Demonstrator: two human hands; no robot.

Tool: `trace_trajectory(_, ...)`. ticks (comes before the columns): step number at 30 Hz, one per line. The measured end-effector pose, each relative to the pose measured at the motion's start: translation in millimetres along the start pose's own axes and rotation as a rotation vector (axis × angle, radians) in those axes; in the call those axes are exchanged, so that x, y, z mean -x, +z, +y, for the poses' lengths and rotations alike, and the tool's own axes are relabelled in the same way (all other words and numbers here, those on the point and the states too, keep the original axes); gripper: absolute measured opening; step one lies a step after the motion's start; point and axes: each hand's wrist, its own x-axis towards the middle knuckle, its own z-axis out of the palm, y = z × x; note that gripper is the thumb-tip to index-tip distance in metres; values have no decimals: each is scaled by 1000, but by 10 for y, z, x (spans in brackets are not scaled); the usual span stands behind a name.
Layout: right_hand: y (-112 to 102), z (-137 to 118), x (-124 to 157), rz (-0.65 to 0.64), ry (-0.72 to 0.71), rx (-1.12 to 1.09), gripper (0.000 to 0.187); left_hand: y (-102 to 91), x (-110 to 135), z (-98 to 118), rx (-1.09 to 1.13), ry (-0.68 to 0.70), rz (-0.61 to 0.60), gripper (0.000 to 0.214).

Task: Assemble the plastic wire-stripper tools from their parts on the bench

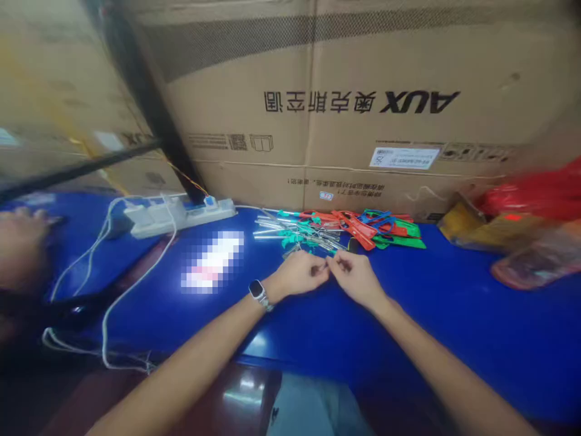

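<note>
My left hand and my right hand meet over the blue table, fingertips pinched together on a small thin piece I cannot make out. A watch sits on my left wrist. Just beyond my hands lies a pile of thin metal pins with teal tags. To its right are several red, blue and green plastic tags.
A white power strip with cables lies at the left rear. Large cardboard boxes wall off the back. Red and yellow plastic bags sit at the right. Another person's blurred hand shows at the far left.
</note>
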Motion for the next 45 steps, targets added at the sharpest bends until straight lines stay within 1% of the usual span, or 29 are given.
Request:
trace_trajectory(4, 6, 13, 49, -17, 6, 19, 39, 12, -11, -51, -1, 5, -29, 32)
trace_trajectory(8, 1, 11, 44, -11, 23, 5, 37, 22, -1, -89, 39, 5, -78, 35)
trace_trajectory(13, -7, 2, 21, -2, 21, -15, 35, 28, -8, -120, 57, 12, -56, 40)
trace_trajectory(16, -11, 7, 21, -1, 6, -25, 36, -11, -8, -53, 26, -5, -51, 40)
trace_trajectory(17, -13, 9, 22, -1, 1, -27, 37, -41, 15, -13, -4, -21, -45, 39)
trace_trajectory(19, -17, 13, 26, -2, -7, -31, 39, -132, 129, 69, -81, -63, 6, 34)
trace_trajectory(20, -17, 12, 28, -2, -12, -32, 40, -192, 228, 94, -110, -74, 50, 29)
trace_trajectory(21, -17, 10, 30, -4, -15, -34, 41, -259, 356, 98, -136, -97, 124, 21)
trace_trajectory(22, -14, 6, 31, -7, -17, -36, 42, -331, 509, 76, -162, -132, 212, 15)
trace_trajectory(23, -10, -1, 32, -10, -19, -40, 42, -406, 682, 25, -219, -181, 306, 18)
trace_trajectory(25, 6, -19, 35, -20, -22, -51, 42, -553, 1044, -150, -396, -354, 458, 42)
trace_trajectory(26, 16, -28, 36, -25, -24, -56, 42, -618, 1210, -261, -486, -483, 479, 53)
trace_trajectory(27, 26, -37, 37, -28, -29, -57, 42, -674, 1351, -375, -548, -638, 476, 62)
trace_trajectory(28, 37, -44, 38, -29, -32, -56, 42, -718, 1458, -484, -564, -780, 451, 67)
trace_trajectory(29, 47, -49, 39, -27, -35, -52, 42, -751, 1527, -582, -545, -872, 409, 69)
trace_trajectory(30, 55, -52, 39, -24, -37, -48, 43, -772, 1555, -664, -527, -897, 385, 69)
trace_trajectory(32, 65, -48, 39, -17, -37, -41, 43, -789, 1496, -786, -538, -808, 387, 65)
trace_trajectory(33, 65, -43, 38, -15, -35, -37, 43, -792, 1420, -831, -555, -758, 401, 65)
trace_trajectory(35, 59, -28, 36, -8, -31, -30, 43, -801, 1208, -908, -583, -712, 395, 65)
trace_trajectory(40, 34, 10, 34, 3, -24, -22, 43, -863, 640, -1091, -570, -753, 325, 66)
trace_trajectory(42, 30, 17, 37, -2, -20, -13, 43, -872, 491, -1140, -561, -765, 315, 64)
trace_trajectory(45, 25, 11, 41, -9, -18, -3, 42, -847, 384, -1153, -537, -779, 319, 62)
